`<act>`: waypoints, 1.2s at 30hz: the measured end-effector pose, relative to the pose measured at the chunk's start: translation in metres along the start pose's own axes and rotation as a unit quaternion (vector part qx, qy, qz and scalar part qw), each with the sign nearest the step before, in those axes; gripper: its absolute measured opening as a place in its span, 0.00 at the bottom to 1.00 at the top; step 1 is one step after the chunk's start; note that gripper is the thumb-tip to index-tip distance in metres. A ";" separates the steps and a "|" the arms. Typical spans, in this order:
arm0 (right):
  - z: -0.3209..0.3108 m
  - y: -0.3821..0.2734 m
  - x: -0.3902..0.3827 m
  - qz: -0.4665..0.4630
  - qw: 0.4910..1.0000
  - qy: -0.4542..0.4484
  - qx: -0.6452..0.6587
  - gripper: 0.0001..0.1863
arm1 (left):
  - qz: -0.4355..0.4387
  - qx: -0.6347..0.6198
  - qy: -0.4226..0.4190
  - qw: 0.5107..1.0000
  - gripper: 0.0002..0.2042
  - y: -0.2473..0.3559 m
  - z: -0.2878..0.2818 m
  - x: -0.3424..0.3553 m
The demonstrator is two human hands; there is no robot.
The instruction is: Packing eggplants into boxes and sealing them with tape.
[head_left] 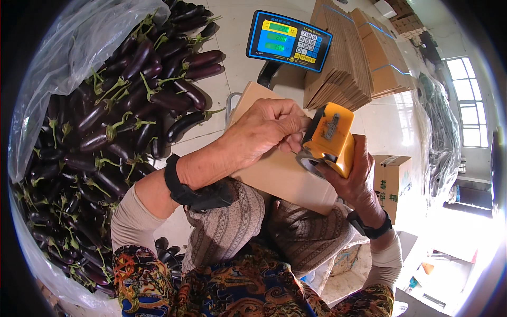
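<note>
My right hand (359, 177) grips a yellow tape dispenser (335, 132) with a dark edge, raised over a closed cardboard box (288, 179). Part of a grey-rimmed tape roll (308, 162) shows on its underside. Right beside the dispenser's dark edge, my left hand (269, 129) is closed in a pinch, fingertips near the roll; what is between them, if anything, is too small to make out. Below both hands, the box lies at a slant in front of my knees, its top plain brown.
A big heap of eggplants (111, 137) fills the left, edged by clear plastic sheeting (63, 84). Ahead stands a scale display (289, 41) on a post. Flattened cartons (338, 58) are stacked at the far right. Another printed carton (392, 182) sits to my right.
</note>
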State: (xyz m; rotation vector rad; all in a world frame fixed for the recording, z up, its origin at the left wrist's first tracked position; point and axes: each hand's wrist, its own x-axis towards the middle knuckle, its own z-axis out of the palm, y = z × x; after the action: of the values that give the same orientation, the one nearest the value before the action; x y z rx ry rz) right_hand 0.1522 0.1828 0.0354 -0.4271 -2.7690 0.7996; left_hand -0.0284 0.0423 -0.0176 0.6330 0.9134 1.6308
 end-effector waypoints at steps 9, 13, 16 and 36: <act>-0.001 -0.014 0.018 0.026 0.996 -0.040 -0.080 0.36 | 0.105 0.332 0.106 0.931 0.10 -0.001 -0.014 -0.008; -0.002 -0.020 0.027 0.012 0.996 -0.058 -0.065 0.35 | 0.096 0.219 0.109 0.965 0.12 -0.012 -0.026 -0.011; -0.004 -0.019 0.025 0.021 0.993 -0.067 -0.095 0.35 | 0.076 0.170 0.103 0.977 0.07 -0.005 -0.024 -0.013; -0.003 -0.035 0.042 -0.038 0.991 -0.098 -0.079 0.37 | 0.046 0.120 0.145 0.981 0.10 0.017 -0.059 -0.038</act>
State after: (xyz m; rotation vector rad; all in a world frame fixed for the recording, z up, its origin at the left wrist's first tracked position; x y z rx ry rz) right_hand 0.1063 0.1707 0.0630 -0.2818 -3.0241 0.6394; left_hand -0.0753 -0.0101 -0.0346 0.6182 1.3249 1.7387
